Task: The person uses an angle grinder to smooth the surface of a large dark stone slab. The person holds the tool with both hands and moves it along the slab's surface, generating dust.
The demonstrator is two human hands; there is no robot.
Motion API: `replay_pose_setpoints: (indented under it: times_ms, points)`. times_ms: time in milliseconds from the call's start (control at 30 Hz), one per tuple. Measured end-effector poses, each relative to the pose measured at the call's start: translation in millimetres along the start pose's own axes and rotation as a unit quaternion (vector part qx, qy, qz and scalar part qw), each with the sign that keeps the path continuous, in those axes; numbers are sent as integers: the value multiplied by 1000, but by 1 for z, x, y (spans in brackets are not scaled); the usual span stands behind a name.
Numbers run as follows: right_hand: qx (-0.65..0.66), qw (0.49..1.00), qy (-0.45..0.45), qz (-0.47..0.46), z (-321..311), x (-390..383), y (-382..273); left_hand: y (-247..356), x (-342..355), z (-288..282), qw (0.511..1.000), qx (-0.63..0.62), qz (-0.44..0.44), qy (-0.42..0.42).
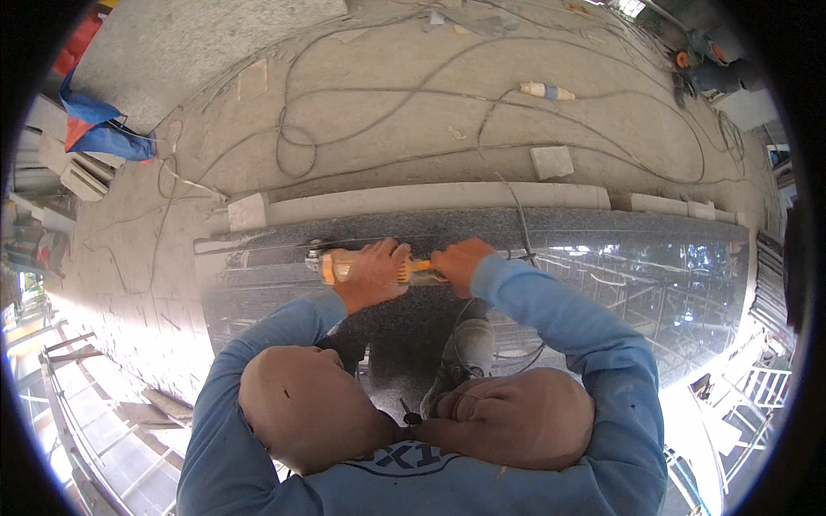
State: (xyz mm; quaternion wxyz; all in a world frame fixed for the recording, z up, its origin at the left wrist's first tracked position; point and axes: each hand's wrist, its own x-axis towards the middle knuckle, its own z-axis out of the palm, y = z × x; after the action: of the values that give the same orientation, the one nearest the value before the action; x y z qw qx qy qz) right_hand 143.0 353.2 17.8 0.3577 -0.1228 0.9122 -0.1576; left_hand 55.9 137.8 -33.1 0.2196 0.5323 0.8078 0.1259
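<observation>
Our bent knees point(305, 408) and blue long-sleeved shirt point(413, 482) sit nearest the camera. Beyond them we hold a yellow angle grinder point(342, 267) over the dark polished stone slab point(641, 284), near its far edge and left of its middle. Our left hand point(376, 273) wraps its fingers around the body; our right hand point(462, 265) has its fingers curled around the rear end. We cannot tell whether the disc touches the stone. If it bites or catches, we judge the tool could kick and mark the polish; the power cord point(520, 211), crossing the far edge beside our right hand, might snag a stroke. Rightward, the glossy surface offers long room; ahead, a pale strip point(430, 202) borders the slab, and leftward a pale block point(248, 211) crowds the corner.
</observation>
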Motion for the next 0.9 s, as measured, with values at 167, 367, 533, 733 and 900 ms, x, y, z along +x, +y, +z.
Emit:
replay_pose_setpoints:
  times_ms: [167, 367, 533, 733, 900]
  points:
    - [-1, 1000, -12, 9, -17, -26, 0, 15, 6, -4, 1000, -25, 14, 13]
    - [-20, 999, -9, 34, -16, -48, 8, 37, 16, -8, 999, -35, 33, 24]
    - [-25, 999, -10, 34, -22, -52, 8, 39, 18, -12, 998, -49, 29, 10]
    - [-23, 1000, -11, 16, -13, -36, 9, 28, 14, -9, 1000, -21, 11, -9]
    - [-12, 1000, -3, 9, -12, -22, 3, 14, 8, -2, 1000, -23, -1, -9]
